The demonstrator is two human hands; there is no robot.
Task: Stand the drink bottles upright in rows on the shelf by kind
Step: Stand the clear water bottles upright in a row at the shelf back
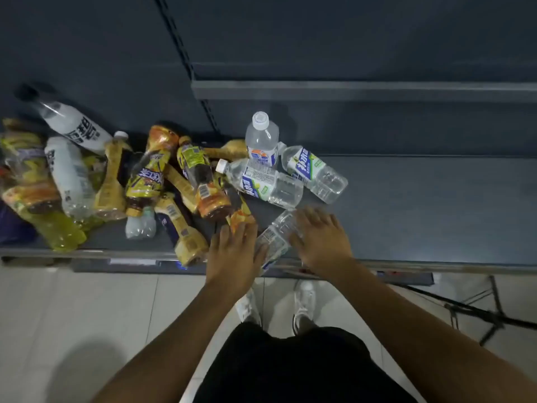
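Your left hand [232, 251] flat, fingers straight, against lying clear water bottle [274, 238] at front lip of shelf [436, 205]. Right hand [321, 242] draped over it, grip cannot tell. Step, likely: picking it up. Next: stand it at 12 o'clock beside upright water bottle [261, 138]. Open room at 3 o'clock; tea bottle pile [151, 181] crowds 9 o'clock. Mind front edge.

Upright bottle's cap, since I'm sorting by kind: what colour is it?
The cap is white, seen in head view.
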